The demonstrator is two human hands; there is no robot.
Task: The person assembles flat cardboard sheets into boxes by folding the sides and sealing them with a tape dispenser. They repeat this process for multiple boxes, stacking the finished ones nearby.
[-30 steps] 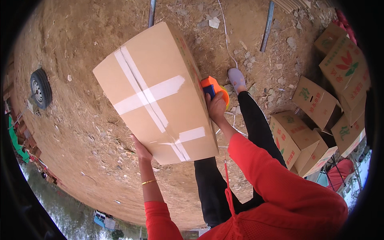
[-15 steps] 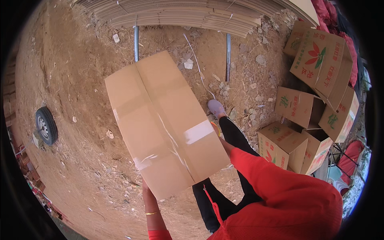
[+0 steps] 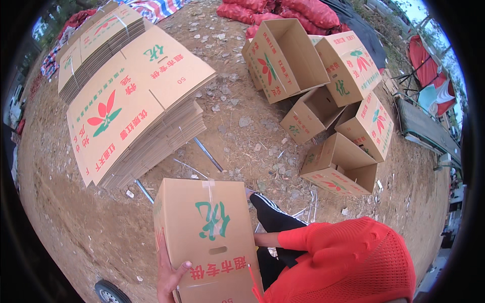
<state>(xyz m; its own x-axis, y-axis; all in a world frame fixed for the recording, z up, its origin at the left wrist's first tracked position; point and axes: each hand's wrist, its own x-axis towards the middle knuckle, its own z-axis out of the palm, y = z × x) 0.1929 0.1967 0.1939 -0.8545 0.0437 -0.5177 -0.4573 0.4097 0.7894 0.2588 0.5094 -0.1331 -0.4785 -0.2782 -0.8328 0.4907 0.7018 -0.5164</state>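
Your left hand [image 3: 169, 275] cups the lower left corner of the assembled carton [image 3: 209, 235], thumb curled over its front face and fingers hidden behind. Your right hand is out of sight behind the carton's right side, so you cannot tell its grip; only the red sleeve [image 3: 308, 240] reaches toward it. The carton sits upright against your body, above the dirt ground [image 3: 65, 212]. Keep the palm under that corner and hold the box level so the taped seam stays shut. Beyond it, metal rods [image 3: 207, 154] lie on the dirt beside the stack of flat cartons [image 3: 136, 106]. To the right, the open cartons [image 3: 328, 91] lie tumbled together, with red mesh sacks [image 3: 283, 10] farthest off.
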